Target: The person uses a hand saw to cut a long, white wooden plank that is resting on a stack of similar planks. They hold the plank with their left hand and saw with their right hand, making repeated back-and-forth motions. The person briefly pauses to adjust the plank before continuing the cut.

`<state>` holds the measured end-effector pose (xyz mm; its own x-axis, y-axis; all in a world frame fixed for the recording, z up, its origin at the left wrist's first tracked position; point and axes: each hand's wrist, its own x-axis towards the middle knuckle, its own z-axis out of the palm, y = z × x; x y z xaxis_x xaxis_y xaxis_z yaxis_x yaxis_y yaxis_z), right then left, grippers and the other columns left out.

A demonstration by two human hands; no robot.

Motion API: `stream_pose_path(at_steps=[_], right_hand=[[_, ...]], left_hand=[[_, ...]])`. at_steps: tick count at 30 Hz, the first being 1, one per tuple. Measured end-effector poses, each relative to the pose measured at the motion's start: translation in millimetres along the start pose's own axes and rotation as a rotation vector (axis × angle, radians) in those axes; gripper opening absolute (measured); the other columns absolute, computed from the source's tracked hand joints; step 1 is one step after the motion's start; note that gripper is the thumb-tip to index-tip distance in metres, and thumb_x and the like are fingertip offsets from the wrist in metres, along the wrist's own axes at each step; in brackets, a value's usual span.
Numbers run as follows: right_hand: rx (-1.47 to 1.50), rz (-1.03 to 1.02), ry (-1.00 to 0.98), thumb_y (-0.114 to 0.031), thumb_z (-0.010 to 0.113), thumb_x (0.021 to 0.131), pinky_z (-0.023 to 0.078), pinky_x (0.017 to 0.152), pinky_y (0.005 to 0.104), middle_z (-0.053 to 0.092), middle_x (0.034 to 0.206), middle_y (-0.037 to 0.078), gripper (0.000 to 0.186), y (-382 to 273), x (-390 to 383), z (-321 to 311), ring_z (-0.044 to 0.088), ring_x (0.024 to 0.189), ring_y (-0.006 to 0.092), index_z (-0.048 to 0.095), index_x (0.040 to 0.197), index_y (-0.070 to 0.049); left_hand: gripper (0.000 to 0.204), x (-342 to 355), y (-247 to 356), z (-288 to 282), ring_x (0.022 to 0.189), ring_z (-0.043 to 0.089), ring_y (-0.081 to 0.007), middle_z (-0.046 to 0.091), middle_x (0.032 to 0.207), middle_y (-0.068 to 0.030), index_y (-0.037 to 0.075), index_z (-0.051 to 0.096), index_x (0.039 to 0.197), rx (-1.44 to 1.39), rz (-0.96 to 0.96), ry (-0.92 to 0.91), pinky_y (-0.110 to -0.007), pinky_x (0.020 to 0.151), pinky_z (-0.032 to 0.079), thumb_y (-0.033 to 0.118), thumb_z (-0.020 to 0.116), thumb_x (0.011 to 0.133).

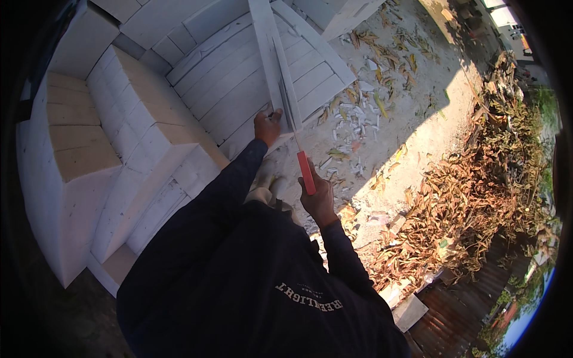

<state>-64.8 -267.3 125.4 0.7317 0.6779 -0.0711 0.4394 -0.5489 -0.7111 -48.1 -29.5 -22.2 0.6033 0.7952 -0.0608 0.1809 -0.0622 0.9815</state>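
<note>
Dark long-sleeved shirt [239, 280] sits nr. long narrow white strip [268, 56], L hand [267, 127] curled on its near end, R hand [321, 200] closed round adj. red block-handled tool [305, 172].

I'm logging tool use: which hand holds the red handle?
The right hand, its fingers around the red handle; the left hand instead touches the long white strip.

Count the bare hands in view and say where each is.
2: the left hand is against the white board at its near end; the right hand grips the red handle.
</note>
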Motion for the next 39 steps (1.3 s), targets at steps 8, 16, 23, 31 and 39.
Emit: stream_pose_path(at_steps=[8, 16, 23, 31, 39], right_hand=[[0.337, 0.141, 0.003, -0.012, 0.077, 0.09, 0.052, 0.066, 0.0379, 0.069, 0.079, 0.017, 0.05, 7, -1, -8, 0.064, 0.069, 0.0197, 0.064, 0.137, -0.002], [0.364, 0.206, 0.159, -0.014, 0.079, 0.091, 0.046, 0.06, 0.0292, 0.063, 0.069, 0.005, 0.024, -36, -21, -34, 0.054, 0.066, 0.0064, 0.071, 0.107, 0.002], [0.336, 0.23, 0.237, -0.015, 0.078, 0.092, 0.044, 0.057, 0.0308, 0.057, 0.066, 0.002, 0.021, -14, -31, -65, 0.05, 0.063, 0.0071, 0.067, 0.091, 0.003], [0.365, 0.281, 0.409, -0.016, 0.075, 0.091, 0.04, 0.052, 0.0317, 0.052, 0.059, 0.002, 0.029, 28, -28, -48, 0.049, 0.058, 0.0073, 0.059, 0.076, 0.003], [0.256, 0.403, 0.373, -0.011, 0.07, 0.092, 0.046, 0.059, 0.0287, 0.063, 0.071, 0.003, 0.022, 25, -18, -69, 0.057, 0.064, 0.0094, 0.072, 0.103, 0.008]], left_hand=[[0.039, 4, -15, 0, 0.097, 0.074, -0.0343, 0.075, 0.104, -0.0293, -0.011, 0.069, 0.121, 0.008, 0.01, 0.042, -0.037, 0.092, 0.052, 0.022, 0.069, 0.1], [0.055, 3, -3, -9, 0.106, 0.066, -0.0378, 0.069, 0.106, -0.0264, -0.011, 0.065, 0.13, 0.379, 0.014, 0.005, -0.045, 0.094, 0.051, 0.028, 0.075, 0.094], [0.105, 46, 29, -4, 0.125, 0.054, -0.0431, 0.059, 0.122, -0.0319, -0.017, 0.037, 0.15, 0.417, 0.001, 0.029, -0.046, 0.103, 0.048, 0.048, 0.085, 0.083], [0.134, 36, 67, 24, 0.136, 0.048, -0.0473, 0.049, 0.142, -0.0365, -0.017, 0.026, 0.154, 0.489, -0.242, 0.09, -0.052, 0.112, 0.043, 0.067, 0.089, 0.07], [0.145, 74, 86, 51, 0.138, 0.047, -0.0464, 0.046, 0.148, -0.0338, -0.012, 0.018, 0.159, 0.793, -0.293, 0.206, -0.063, 0.11, 0.039, 0.073, 0.088, 0.064]])
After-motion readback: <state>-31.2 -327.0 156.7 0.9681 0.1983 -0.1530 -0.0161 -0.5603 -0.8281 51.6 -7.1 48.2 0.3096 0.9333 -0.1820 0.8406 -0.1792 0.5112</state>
